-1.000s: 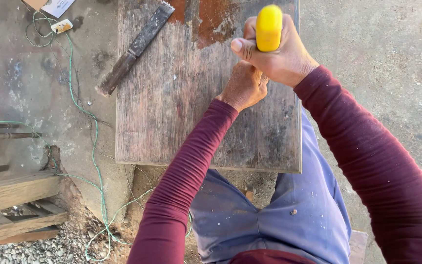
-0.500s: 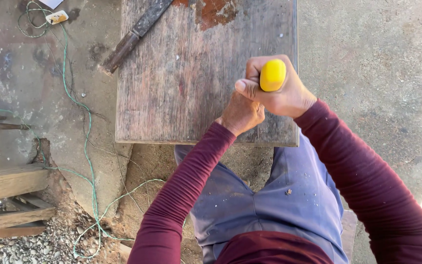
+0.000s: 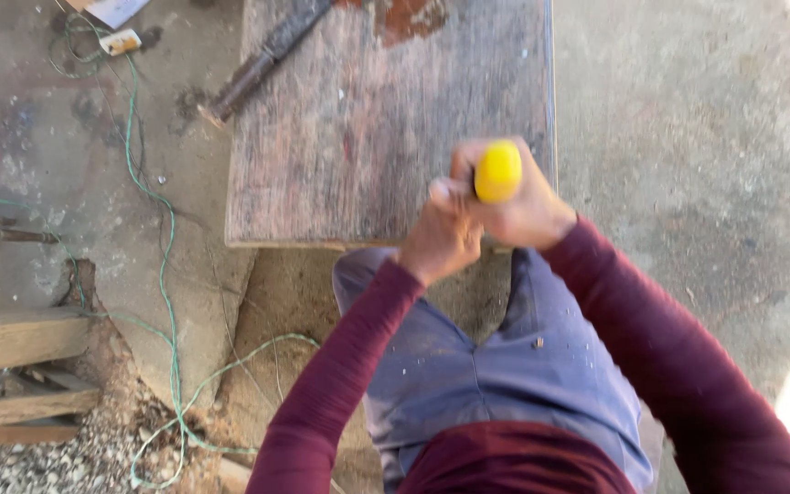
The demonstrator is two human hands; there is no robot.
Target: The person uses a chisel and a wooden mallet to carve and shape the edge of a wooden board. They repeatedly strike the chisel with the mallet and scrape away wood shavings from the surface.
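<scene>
My right hand (image 3: 523, 206) is wrapped around a tool with a yellow handle (image 3: 497, 171), its rounded end pointing up at me. My left hand (image 3: 439, 240) is closed just below and left of it, pressed against the right hand; what it grips is hidden. Both hands hover over the near edge of a worn wooden board (image 3: 368, 128). The tool's working end is hidden under the hands. Both arms wear dark red sleeves, and my blue trousers show beneath.
A dark metal bar (image 3: 262, 62) lies across the board's far left corner. Green cord (image 3: 168, 274) trails over the concrete floor on the left. Wooden planks (image 3: 11, 366) and gravel lie at the lower left. Bare concrete (image 3: 697, 137) spreads to the right.
Both hands with the yellow-handled tool have come down toward the near edge of the board over the last second. The view has shifted slightly with them.
</scene>
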